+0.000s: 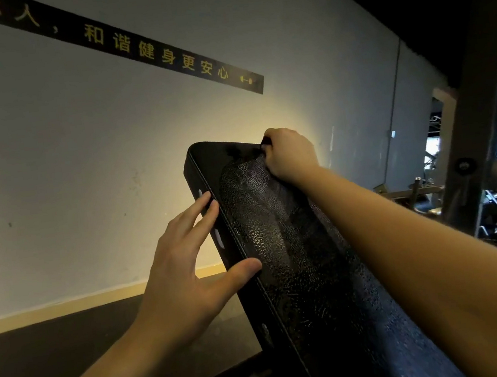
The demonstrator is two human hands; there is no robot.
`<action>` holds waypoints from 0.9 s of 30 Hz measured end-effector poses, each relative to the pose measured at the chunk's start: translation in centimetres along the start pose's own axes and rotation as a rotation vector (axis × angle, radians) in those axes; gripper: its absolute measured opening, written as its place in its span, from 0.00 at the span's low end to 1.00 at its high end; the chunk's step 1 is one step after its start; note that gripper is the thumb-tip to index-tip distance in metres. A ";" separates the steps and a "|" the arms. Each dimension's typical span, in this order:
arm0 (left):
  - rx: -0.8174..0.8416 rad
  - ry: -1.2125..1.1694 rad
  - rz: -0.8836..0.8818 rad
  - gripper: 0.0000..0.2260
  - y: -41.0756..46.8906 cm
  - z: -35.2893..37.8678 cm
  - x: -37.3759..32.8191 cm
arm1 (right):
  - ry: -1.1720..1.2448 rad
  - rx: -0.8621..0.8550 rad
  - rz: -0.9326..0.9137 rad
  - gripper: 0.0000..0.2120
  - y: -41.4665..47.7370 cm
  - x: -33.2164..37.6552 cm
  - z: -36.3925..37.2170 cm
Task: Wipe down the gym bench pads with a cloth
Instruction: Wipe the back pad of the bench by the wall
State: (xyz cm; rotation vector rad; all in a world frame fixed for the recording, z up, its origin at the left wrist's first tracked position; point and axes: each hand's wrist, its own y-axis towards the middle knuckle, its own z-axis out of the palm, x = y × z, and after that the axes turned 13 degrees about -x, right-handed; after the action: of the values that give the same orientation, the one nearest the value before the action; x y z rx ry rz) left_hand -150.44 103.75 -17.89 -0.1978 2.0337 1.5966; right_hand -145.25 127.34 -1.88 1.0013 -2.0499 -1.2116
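Bench pad (298, 261): black, long rectangle, rounded corners, stitched edge seam, face cracked and pebbled, glossy in patches. It runs tilted from 5 o'clock up to frame centre. Right hand (290, 154) at pad's 12 o'clock end, fingers curled tight round dark cloth (266, 143), mostly hidden in fist. Left hand (181, 266) on pad's 9 o'clock edge, fingers straight and spread wide, thumb on face. Grey wall (81, 178) behind, black sign strip (160, 54) with yellow lettering. Dark steel upright (470, 127) at 3 o'clock.
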 end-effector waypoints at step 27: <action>-0.001 0.000 0.007 0.43 -0.2 -0.2 0.2 | 0.170 -0.014 -0.235 0.08 -12.3 -0.1 -7.5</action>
State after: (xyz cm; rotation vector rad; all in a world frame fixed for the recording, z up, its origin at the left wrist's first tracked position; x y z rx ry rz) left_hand -150.59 103.57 -18.14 -0.1916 2.0360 1.6021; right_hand -135.62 119.91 -9.61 1.3205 -1.8294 -1.2076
